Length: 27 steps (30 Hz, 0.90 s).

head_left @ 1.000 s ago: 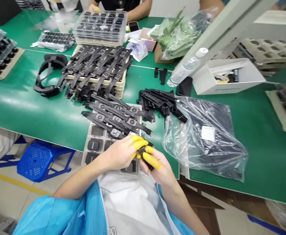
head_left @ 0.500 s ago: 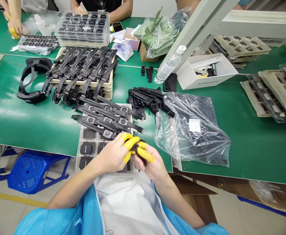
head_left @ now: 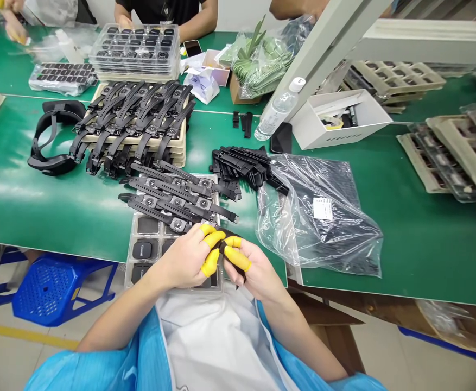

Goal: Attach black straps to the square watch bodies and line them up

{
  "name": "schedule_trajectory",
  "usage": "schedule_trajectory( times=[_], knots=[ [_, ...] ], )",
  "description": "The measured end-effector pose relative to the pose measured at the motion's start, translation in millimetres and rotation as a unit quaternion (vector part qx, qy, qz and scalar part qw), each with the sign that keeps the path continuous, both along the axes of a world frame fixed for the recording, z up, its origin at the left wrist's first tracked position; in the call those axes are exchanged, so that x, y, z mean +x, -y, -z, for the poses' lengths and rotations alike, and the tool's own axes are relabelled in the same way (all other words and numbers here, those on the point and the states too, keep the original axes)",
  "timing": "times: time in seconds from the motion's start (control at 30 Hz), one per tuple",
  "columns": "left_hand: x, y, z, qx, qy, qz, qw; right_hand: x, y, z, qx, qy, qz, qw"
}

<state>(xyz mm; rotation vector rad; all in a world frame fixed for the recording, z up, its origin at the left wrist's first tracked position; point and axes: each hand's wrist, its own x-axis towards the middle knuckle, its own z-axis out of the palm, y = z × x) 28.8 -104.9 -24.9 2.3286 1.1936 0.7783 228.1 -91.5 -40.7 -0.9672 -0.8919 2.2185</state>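
My left hand (head_left: 191, 252) and my right hand (head_left: 252, 266), with yellow finger cots on several fingers, meet over the front edge of the table. Between their fingertips they pinch a black watch strap (head_left: 230, 233); most of it, and whatever it joins, is hidden by the fingers. Under my left hand lies a clear plastic tray (head_left: 128, 271) with dark square watch pieces (head_left: 142, 248) in its pockets. Finished-looking watches with straps (head_left: 176, 201) lie in rows across the tray's far part. Beyond my right hand is a heap of loose black straps (head_left: 243, 165).
Stacked trays of strapped watches (head_left: 140, 117) stand behind, beside a black headset (head_left: 54, 136). A clear bag of straps (head_left: 323, 217) lies right. A water bottle (head_left: 280, 111), a phone (head_left: 281, 138) and a white box (head_left: 341, 119) sit near a slanted post. A co-worker (head_left: 166, 11) sits opposite.
My fingertips have shifted slightly on the black strap, and more of it shows above my right fingers. The co-worker's hands at the far left have moved up and back.
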Motion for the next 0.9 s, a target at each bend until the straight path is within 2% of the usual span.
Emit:
schedule_trajectory(
  times=[0.13, 0.27, 0.4, 0.47, 0.53, 0.63, 0.7, 0.73, 0.77, 0.8, 0.83, 0.9],
  knots=[
    [-1, 0, -1.7, -0.010, 0.069, 0.012, 0.997, 1, 2, 2.2, 0.030, 0.007, 0.016, 0.999],
    [0, -1, 2.7, -0.013, 0.117, -0.026, 0.993, 4, 4, 5.4, 0.111, 0.026, 0.045, 0.993],
    [3, -1, 3.7, 0.048, 0.188, -0.052, 0.980, 6, 8, 5.6, 0.152, 0.027, 0.004, 0.988],
    [5, 1, 0.9, 0.024, 0.266, -0.071, 0.961, 6, 9, 3.4, 0.153, 0.026, -0.037, 0.987],
    [5, 1, -2.8, -0.028, 0.376, -0.117, 0.919, 6, 8, 0.9, 0.160, 0.040, -0.085, 0.983],
    [-1, -1, -7.7, -0.061, 0.530, -0.223, 0.815, 10, 3, -0.3, 0.176, 0.078, -0.146, 0.970],
    [-7, -5, -9.4, -0.048, 0.577, -0.285, 0.764, 13, -1, 0.4, 0.166, 0.098, -0.144, 0.971],
    [-9, -6, -9.6, -0.051, 0.580, -0.304, 0.754, 15, -2, 0.5, 0.152, 0.105, -0.128, 0.974],
    [-10, -7, -9.4, -0.071, 0.571, -0.310, 0.757, 15, -4, 0.0, 0.135, 0.109, -0.104, 0.979],
    [-10, -7, -8.8, -0.108, 0.549, -0.300, 0.773, 15, -4, -1.2, 0.119, 0.108, -0.076, 0.984],
    [-9, -7, -7.7, -0.152, 0.513, -0.273, 0.799, 14, -5, -3.1, 0.107, 0.102, -0.048, 0.988],
    [-5, -5, -4.5, -0.210, 0.404, -0.189, 0.870, 9, -4, -7.9, 0.097, 0.079, -0.013, 0.992]
  ],
)
